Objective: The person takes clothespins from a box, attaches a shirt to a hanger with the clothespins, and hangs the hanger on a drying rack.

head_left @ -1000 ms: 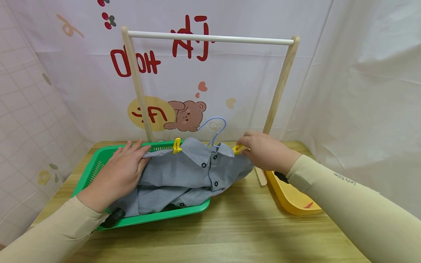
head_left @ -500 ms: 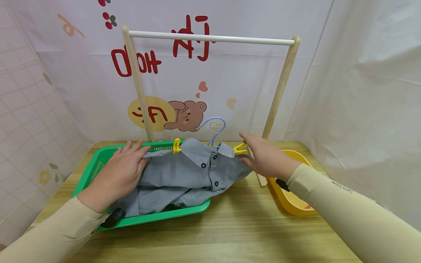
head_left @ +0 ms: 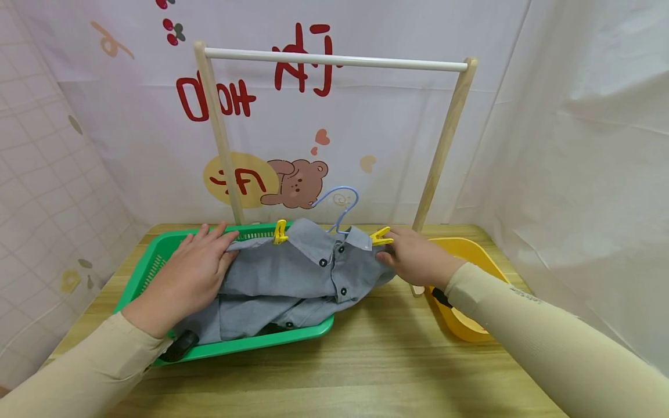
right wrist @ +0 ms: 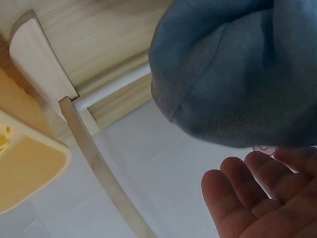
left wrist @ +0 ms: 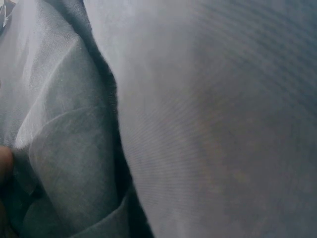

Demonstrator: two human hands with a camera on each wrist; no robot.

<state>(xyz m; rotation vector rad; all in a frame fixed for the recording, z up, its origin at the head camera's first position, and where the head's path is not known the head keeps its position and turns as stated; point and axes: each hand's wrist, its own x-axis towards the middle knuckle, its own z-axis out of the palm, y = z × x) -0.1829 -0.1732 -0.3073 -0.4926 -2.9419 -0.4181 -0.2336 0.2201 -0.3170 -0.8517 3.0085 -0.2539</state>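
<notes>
A grey buttoned shirt (head_left: 282, 273) is on a blue hanger (head_left: 351, 210), its lower part bunched in the green basket (head_left: 261, 343). My left hand (head_left: 190, 273) holds the shirt's left shoulder between thumb and fingers; grey cloth fills most of the left wrist view. One yellow clothespin (head_left: 280, 231) grips the shirt left of the collar and a second yellow clothespin (head_left: 381, 236) sits right of it. Just beside that second one, my right hand (head_left: 418, 258) has its thumb at the cloth. In the right wrist view its fingers (right wrist: 228, 198) extend loosely below the shirt's shoulder.
Behind the basket stands a rack with wooden posts (head_left: 446, 145) and a white rod (head_left: 334, 59). A yellow bin (head_left: 460, 331) is at the right, partly under my forearm; yellow clothespins (right wrist: 5, 136) show inside it. A printed cloth (head_left: 397, 116) hangs behind.
My right fingers have let go of the right clothespin, spread apart, then lowered beside the shirt's right shoulder. The clothespin stays on the shirt. My left hand has kept its place.
</notes>
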